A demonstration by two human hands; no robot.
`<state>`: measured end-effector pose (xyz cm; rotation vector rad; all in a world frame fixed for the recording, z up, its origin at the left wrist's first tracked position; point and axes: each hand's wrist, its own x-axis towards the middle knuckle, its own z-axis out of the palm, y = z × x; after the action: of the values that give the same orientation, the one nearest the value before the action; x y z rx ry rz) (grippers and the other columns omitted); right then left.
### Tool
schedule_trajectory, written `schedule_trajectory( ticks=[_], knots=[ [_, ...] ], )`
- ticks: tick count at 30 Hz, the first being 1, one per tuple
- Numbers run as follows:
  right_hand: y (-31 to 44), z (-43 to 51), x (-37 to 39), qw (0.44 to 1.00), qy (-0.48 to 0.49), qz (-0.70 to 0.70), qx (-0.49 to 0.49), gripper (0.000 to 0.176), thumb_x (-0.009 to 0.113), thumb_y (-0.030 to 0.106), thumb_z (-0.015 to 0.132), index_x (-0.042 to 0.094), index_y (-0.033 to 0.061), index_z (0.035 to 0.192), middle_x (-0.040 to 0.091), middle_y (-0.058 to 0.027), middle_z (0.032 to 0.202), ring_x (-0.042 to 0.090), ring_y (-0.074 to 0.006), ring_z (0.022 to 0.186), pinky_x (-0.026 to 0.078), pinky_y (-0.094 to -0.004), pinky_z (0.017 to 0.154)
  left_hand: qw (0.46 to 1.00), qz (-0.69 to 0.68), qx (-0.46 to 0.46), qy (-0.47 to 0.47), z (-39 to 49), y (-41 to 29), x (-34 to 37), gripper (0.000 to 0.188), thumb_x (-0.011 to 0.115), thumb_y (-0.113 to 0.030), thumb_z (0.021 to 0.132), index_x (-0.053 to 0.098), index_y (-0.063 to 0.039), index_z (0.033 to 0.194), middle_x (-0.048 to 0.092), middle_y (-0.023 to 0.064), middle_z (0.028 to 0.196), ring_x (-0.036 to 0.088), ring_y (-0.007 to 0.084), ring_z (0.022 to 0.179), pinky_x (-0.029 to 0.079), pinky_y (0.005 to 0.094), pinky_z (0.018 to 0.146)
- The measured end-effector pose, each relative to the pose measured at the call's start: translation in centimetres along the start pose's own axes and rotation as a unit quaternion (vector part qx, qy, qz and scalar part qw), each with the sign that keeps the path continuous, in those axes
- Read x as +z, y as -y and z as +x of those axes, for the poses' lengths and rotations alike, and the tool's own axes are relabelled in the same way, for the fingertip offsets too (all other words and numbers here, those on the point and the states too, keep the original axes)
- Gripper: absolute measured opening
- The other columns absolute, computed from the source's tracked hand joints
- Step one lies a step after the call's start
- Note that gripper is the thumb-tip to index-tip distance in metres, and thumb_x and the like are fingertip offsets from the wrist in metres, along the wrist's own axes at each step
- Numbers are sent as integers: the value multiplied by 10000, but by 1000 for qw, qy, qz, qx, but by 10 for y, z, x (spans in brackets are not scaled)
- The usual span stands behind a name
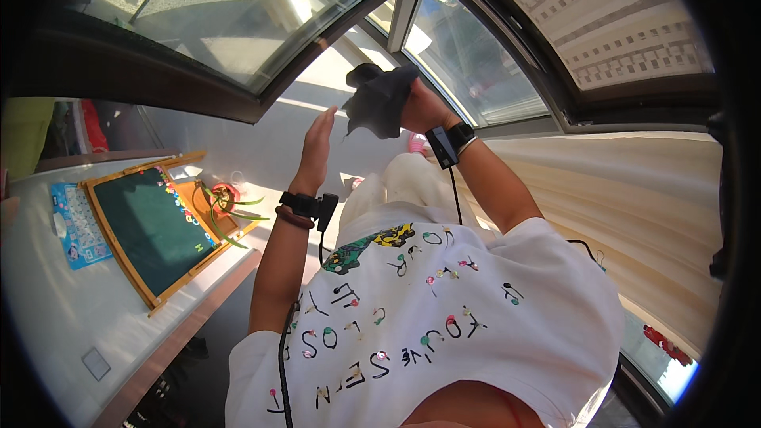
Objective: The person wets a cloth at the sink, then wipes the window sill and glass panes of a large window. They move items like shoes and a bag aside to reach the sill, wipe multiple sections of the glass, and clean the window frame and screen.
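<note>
My right hand [421, 108] grips a dark grey cloth [380, 98], bunched up and hanging to the left of the fingers. My left hand [317, 148] is raised just left of the cloth, fingers straight and close together, not touching it. Nothing shows in that hand, though its palm is turned partly from view. Beyond both hands stand a dark-framed window pane [196, 18] at the upper left and another glass pane [475, 53] at the upper right. Each wrist carries a black strap with a small device and a cable.
A green chalkboard [154, 226] with wooden frame and coloured magnetic letters stands at the left, near a potted plant [225, 197] with long leaves and a blue chart [80, 226]. A cream curtain [624, 190] hangs at the right. Sunlit floor lies below the hands.
</note>
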<state>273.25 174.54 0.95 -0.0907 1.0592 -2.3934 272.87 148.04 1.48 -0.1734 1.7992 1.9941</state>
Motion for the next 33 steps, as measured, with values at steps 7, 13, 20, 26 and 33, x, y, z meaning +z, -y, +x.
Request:
schedule_trajectory(
  ticks=[7,13,20,26,33],
  knots=[
    [60,-62,-41,995,-6,-90,-53,735,472,603,992,425,70,1497,479,-103,1516,456,-265,1385,326,-435,1168,971,-56,-7,231,41,-74,121,234,506,-114,1037,559,-40,1252,635,65,1187,591,149,1113,434,312,1022],
    [108,-139,-90,973,-100,-183,-101,689,505,570,995,462,71,1468,553,-105,1426,490,-268,1333,366,-462,1128,988,38,116,93,73,-77,207,129,585,-86,979,571,-40,1098,604,4,956,541,60,865,458,220,786],
    [122,-211,-133,940,-211,266,-28,677,349,629,1001,505,132,1435,554,-151,1412,559,-408,1246,357,-600,1095,924,181,302,149,99,-70,332,135,633,-41,895,596,-20,1023,651,82,864,610,149,810,499,285,765],
    [129,-276,-159,904,-372,174,-120,589,452,529,1013,531,82,1388,615,-138,1349,612,-293,1190,431,-481,1049,926,206,165,269,147,-48,410,123,640,-56,942,616,-34,1060,646,-6,861,574,60,792,469,228,729],
    [112,-257,-160,559,-776,-191,-221,333,618,61,906,586,8,1233,619,-105,1187,610,-251,1070,466,-355,955,933,251,173,189,198,30,480,134,693,-72,884,639,-40,1002,653,31,841,606,121,787,481,276,722]
  ],
)
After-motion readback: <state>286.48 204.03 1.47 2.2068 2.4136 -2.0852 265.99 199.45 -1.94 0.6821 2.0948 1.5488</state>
